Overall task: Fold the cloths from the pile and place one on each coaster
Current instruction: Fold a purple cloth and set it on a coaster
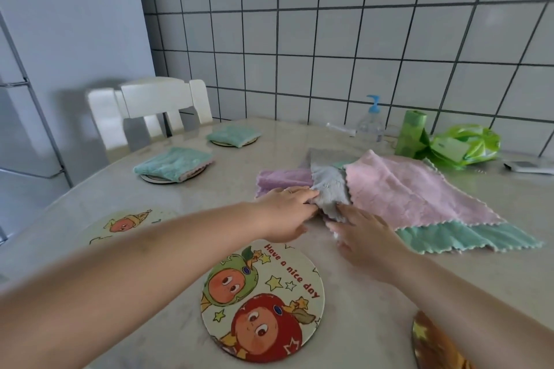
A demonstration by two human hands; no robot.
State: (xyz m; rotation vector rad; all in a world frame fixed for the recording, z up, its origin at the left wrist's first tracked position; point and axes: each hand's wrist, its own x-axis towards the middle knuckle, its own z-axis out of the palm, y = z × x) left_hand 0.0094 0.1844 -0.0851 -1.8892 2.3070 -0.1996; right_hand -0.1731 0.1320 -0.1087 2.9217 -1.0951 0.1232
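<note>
The pale marble-look table (374,323) carries everything; the pile of cloths (419,204), fluffy squares with zigzag edges, fans out right of the cartoon coaster (262,299), a pink cloth (410,189) on top with its long edge running from far-left to near-right over a teal cloth (467,238); a grey cloth (329,186) points its corner toward the coaster, beside a purple cloth (283,178); far beyond the coaster, two folded teal cloths (174,163) sit on round coasters; the left hand (287,213) pinches the grey cloth's corner with curled fingers; the right hand (364,241) lies beside it, fingers extended on the grey cloth's edge.
</note>
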